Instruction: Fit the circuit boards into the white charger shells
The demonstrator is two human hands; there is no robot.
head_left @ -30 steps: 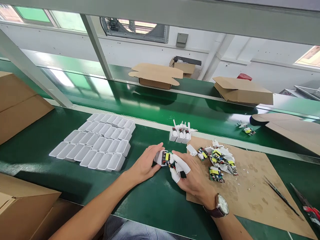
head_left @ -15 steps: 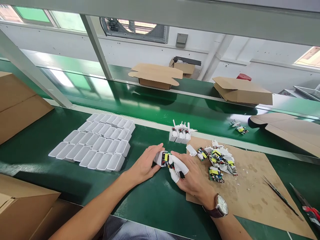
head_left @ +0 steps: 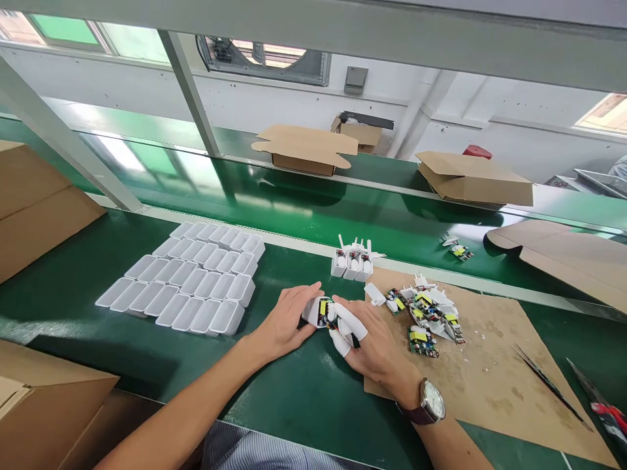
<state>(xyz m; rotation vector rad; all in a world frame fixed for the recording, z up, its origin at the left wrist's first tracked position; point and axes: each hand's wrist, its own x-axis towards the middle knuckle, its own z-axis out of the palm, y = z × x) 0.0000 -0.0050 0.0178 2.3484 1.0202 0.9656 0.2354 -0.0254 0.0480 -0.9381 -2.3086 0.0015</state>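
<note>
My left hand [head_left: 283,324] is closed round a white plastic case [head_left: 310,311] near the middle of the green bench. White covers sit on some fingertips of my right hand [head_left: 375,343], which grips a circuit board [head_left: 324,312] with yellow tape at the case's open end. The board seems to be partly inside the case; my fingers hide the rest. Rows of open white cases [head_left: 193,281] stand to the left. Beyond my hands are a few filled white cases [head_left: 353,264]. A pile of circuit boards [head_left: 431,310] lies to the right.
Brown cardboard [head_left: 504,365] lies under the pile, with tweezers [head_left: 551,385] on it. Scissors [head_left: 602,408] are at the far right. Cardboard boxes [head_left: 44,202] stand at the left. Behind the bench runs a green conveyor belt [head_left: 274,209] with a loose board [head_left: 460,252] on it.
The loose board on the belt has shifted slightly to the left. My hands have barely moved, and both keep their hold.
</note>
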